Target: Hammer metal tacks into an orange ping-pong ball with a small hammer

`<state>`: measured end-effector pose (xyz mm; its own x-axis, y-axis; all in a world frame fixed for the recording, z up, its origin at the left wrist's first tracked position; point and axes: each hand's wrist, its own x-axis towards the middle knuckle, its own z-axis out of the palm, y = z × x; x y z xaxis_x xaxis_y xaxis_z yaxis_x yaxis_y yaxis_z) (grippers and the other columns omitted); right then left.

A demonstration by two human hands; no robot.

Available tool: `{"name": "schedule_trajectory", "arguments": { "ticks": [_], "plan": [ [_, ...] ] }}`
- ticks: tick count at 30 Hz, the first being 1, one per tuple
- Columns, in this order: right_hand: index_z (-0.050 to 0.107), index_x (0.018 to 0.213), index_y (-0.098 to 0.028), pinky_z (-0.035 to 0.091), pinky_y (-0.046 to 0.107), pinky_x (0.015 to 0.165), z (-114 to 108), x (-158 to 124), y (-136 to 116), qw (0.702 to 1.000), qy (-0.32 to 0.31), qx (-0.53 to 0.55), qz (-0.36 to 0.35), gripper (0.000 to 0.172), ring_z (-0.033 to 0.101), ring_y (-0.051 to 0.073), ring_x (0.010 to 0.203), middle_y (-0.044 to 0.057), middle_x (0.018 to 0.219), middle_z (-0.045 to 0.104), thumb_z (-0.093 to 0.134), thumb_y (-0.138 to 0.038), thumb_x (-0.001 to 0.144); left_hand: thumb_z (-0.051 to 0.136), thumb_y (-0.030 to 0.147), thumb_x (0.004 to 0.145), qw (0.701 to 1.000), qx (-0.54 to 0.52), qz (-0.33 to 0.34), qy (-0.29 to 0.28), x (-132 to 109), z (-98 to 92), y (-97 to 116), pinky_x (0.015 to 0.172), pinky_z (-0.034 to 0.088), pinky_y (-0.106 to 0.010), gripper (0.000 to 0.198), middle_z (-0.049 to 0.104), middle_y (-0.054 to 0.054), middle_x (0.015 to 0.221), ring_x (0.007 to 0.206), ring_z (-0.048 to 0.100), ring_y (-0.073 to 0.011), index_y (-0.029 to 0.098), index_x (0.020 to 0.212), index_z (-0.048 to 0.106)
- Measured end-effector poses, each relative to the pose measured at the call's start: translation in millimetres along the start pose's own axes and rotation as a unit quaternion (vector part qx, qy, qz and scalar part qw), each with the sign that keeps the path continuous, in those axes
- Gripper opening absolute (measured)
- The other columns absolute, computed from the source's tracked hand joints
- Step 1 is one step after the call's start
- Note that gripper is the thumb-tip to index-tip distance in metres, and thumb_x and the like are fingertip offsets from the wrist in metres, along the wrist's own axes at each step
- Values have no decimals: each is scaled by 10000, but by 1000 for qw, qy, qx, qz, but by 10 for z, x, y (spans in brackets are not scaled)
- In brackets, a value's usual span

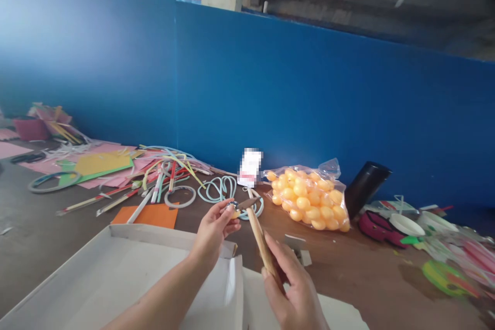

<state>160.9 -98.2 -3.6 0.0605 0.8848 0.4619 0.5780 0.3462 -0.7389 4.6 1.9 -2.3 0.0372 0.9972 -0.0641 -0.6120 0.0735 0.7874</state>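
Note:
My right hand (292, 283) is wrapped round the wooden handle of a small hammer (260, 240). Its dark, rust-brown head tapers to a point on the right. My left hand (216, 227) pinches a small shiny silver-and-yellow piece (232, 208) close against the left side of the head. The fingers partly cover that piece, and its kind is unclear. Below my left forearm lies a shallow white cardboard tray (135, 263). Behind the hammer there is a loose coil of pale blue cord (218, 188).
A clear bag of orange balls (305, 198) sits right of centre, beside a tilted black cylinder (365, 188). Coloured sheets (104, 164) and strips clutter the left. At right lie a maroon pouch (381, 228) and white bowls (407, 225). A blue partition (309, 87) stands behind.

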Motion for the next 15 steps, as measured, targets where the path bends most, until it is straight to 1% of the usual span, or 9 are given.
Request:
{"name": "schedule_trajectory", "arguments": {
  "ticks": [3,7,11,13,15],
  "plan": [
    [521,1272,-212,502,323,853,1,4,3,1000,3,7,9,491,581,259,1047,99,1205,601,516,-236,782,727,316,663,1000,5,0,-1,-4,1,5,589,522,-220,396,599,-12,711,598,600,-97,147,1008,632],
    [538,1251,-205,490,336,878,1,5,15,1000,-4,-5,13,480,545,271,1099,101,1232,581,527,-235,773,732,310,658,1000,6,-4,-4,-5,-4,5,587,522,-222,399,600,-11,706,591,600,-98,146,1008,634],
    [468,1298,-211,518,301,817,-12,2,29,999,-4,36,25,490,600,238,1025,99,1219,588,493,-253,811,726,320,661,1000,-1,3,-8,-1,-15,0,595,518,-218,399,614,-25,729,604,600,-97,148,1012,643],
    [482,1288,-210,522,300,807,-14,2,25,999,-6,30,27,480,605,239,1018,97,1207,597,490,-258,811,729,317,657,1000,2,-4,-9,-1,-16,2,593,520,-221,410,614,-23,723,605,601,-100,151,1021,642],
    [520,1262,-206,515,317,827,-10,2,14,1000,-6,6,24,472,581,258,1056,98,1205,601,504,-264,794,730,307,658,1000,2,-13,-14,-6,-13,8,586,518,-220,416,609,-18,693,596,599,-102,149,1032,640]
  ]
}}
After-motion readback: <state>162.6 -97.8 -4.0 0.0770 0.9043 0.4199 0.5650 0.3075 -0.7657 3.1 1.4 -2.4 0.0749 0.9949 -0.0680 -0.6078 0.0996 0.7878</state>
